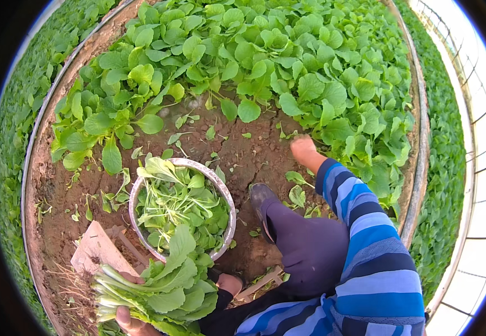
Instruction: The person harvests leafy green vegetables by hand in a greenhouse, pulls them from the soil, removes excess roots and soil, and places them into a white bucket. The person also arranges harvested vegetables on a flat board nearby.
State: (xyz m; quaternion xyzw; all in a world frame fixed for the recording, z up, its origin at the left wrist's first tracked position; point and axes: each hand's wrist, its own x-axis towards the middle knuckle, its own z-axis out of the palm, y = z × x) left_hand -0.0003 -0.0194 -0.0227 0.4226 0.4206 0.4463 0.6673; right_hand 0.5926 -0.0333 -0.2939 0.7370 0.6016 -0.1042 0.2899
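My left hand [130, 322], at the lower left, grips a bunch of leafy greens [175, 290] by the pale stems. Soil-covered roots [77, 294] stick out to the left of this bunch, and its leaves overlap the near rim of a round tub [231, 201]. Loose leaves and stems [184, 210] fill the tub. My right hand [303, 148] is low over the soil at the edge of the standing leafy plants [335, 122]. Its fingers look curled, but leaves and the hand's back hide whether they hold a stem.
Uprooted leaves [297, 195] lie scattered on the brown soil [243, 147]. A wooden board [100, 248] sits left of the tub. My shod foot [264, 197] stands right of it. Long curved edgings [419, 126] border the bed, with more greens beyond.
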